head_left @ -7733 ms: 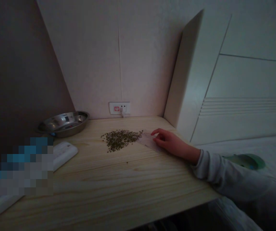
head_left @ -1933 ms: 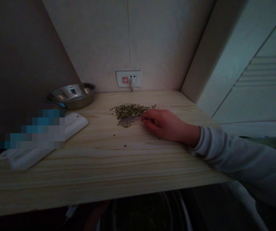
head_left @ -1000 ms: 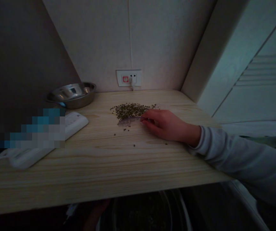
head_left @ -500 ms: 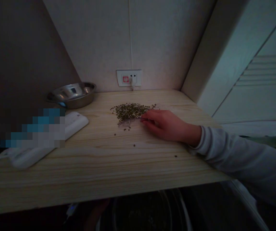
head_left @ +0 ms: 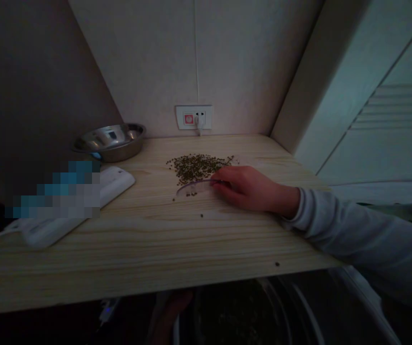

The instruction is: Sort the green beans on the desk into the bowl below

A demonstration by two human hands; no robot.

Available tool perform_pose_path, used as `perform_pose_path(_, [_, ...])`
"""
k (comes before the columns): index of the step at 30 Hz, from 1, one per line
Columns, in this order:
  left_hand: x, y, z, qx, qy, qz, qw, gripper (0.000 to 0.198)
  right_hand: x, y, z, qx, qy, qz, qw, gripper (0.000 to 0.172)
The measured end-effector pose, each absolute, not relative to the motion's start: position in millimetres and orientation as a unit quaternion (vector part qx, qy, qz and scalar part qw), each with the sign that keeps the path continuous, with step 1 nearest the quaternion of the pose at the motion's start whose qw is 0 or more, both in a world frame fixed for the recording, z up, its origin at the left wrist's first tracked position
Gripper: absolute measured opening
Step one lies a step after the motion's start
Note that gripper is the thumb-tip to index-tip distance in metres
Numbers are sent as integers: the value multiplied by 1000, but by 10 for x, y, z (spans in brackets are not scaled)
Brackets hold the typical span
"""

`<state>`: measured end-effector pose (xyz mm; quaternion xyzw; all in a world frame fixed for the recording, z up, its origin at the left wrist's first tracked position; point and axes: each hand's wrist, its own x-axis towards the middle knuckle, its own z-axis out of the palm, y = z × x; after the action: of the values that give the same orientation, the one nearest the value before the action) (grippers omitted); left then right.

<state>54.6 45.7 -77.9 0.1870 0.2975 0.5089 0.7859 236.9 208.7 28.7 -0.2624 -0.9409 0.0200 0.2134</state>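
Small dark pellets (head_left: pixel 196 166) lie in a loose heap on the pale wooden surface (head_left: pixel 127 239), with a few strays nearer its front edge. At the heap's near right side, my right hand (head_left: pixel 242 187) pinches a thin, clear curved scraper (head_left: pixel 195 183), whose edge runs left along the front of the heap. Below the surface's front edge, my left hand (head_left: pixel 177 306) is dim and partly hidden, beside the rim of a dark round container (head_left: pixel 242 311). Its fingers are too dark to make out.
A metal bowl (head_left: pixel 108 143) stands at the back left. In front of it lies a white power strip (head_left: pixel 116 184) with cables at its left end. A wall socket (head_left: pixel 194 117) with a plug is behind the heap. A white panelled door (head_left: pixel 382 124) rises at the right.
The scraper now shows as a curved edge in front of the heap. One stray pellet is nearer the front edge. The round container and my left hand have shifted right.
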Motion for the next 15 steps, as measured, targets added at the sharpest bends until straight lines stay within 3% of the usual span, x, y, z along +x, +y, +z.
perform_pose_path(6, [677,492,-770,184,302,441,825,23,2372,2084,296,-257,-944,16,207,22])
perform_pose_path(15, [639,483,-814,184,313,479,799,22,2372,2076,313,-252,-947,33,196,21])
